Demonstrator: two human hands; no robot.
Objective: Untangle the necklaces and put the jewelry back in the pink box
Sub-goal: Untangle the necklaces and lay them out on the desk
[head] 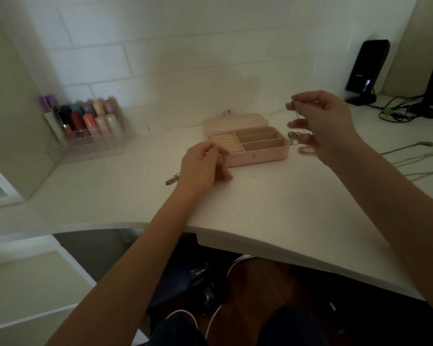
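The pink box (260, 157) lies open in the middle of the white desk, lid back, with ring rolls on its left and three long compartments on its right. My right hand (323, 123) is raised to the right of the box and pinches a thin necklace chain (296, 116) between thumb and forefinger; the chain hangs down toward rings (293, 135) and a beaded bracelet (305, 149) on the desk. My left hand (203, 163) hovers at the box's front left corner with curled fingers; whether it holds anything is unclear. A small silver piece (172, 180) lies left of that hand.
A clear organiser (90, 143) with coloured lip products stands at the back left. A black speaker (365, 71) and cables (395, 111) sit at the back right. Other chains (410, 151) lie stretched on the desk at the right. The desk edge curves near me.
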